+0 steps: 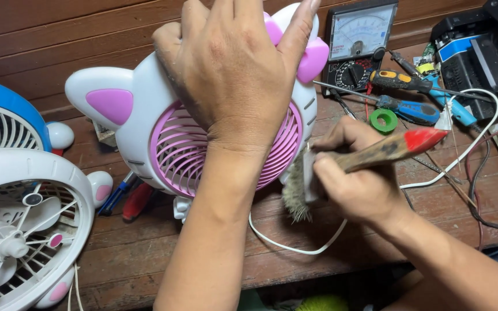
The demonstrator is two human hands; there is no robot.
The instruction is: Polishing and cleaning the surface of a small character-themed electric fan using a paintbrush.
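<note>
A white cat-shaped fan [145,115] with a pink grille [174,150] and pink ears stands upright on the wooden bench [145,253]. My left hand [231,69] grips its top from behind, fingers spread over the pink bow [313,59]. My right hand [353,178] holds a paintbrush [376,152] with a worn wooden handle and red tip. Its grey bristles [295,193] touch the fan's lower right edge. A white cord [283,245] runs out from under the fan.
A white fan [24,224] and a blue fan [7,115] lie at the left. An analog multimeter [357,43], screwdrivers [404,80], a green tape roll [384,120], a black device [479,52] and wires crowd the right. Red and blue pens [128,198] lie under the cat fan.
</note>
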